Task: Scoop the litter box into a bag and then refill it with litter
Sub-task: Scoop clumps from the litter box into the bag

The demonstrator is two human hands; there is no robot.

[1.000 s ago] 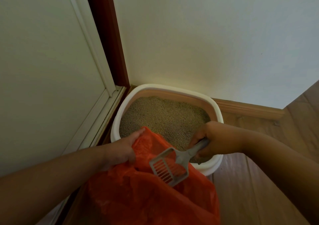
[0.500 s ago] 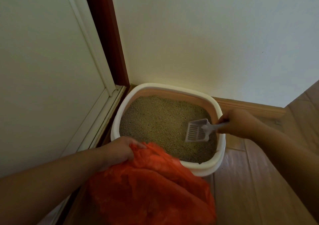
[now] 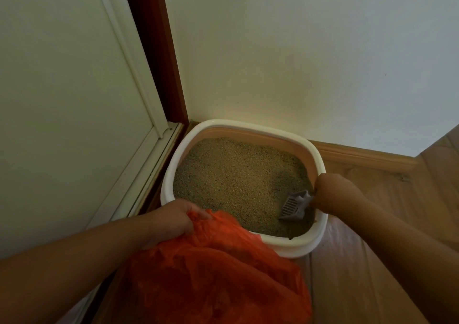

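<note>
A white-rimmed litter box (image 3: pixel 320 160) with peach inner walls sits in the room's corner, filled with tan litter (image 3: pixel 236 177). My right hand (image 3: pixel 335 192) grips the handle of a grey slotted scoop (image 3: pixel 293 205), whose blade digs tip-down into the litter at the box's near right corner. My left hand (image 3: pixel 171 220) holds the gathered edge of an orange plastic bag (image 3: pixel 213 274) just in front of the box's near left rim. The bag's inside is hidden.
A white wall stands behind the box, with a wooden skirting board (image 3: pixel 360 158) along its foot. A white door panel (image 3: pixel 62 100) and dark red frame (image 3: pixel 159 50) close off the left. Wooden floor (image 3: pixel 372 261) lies to the right.
My right hand carried the scoop from over the bag back into the box, then down to the near right corner, where the blade now digs into the litter. The bag's mouth has sagged closed.
</note>
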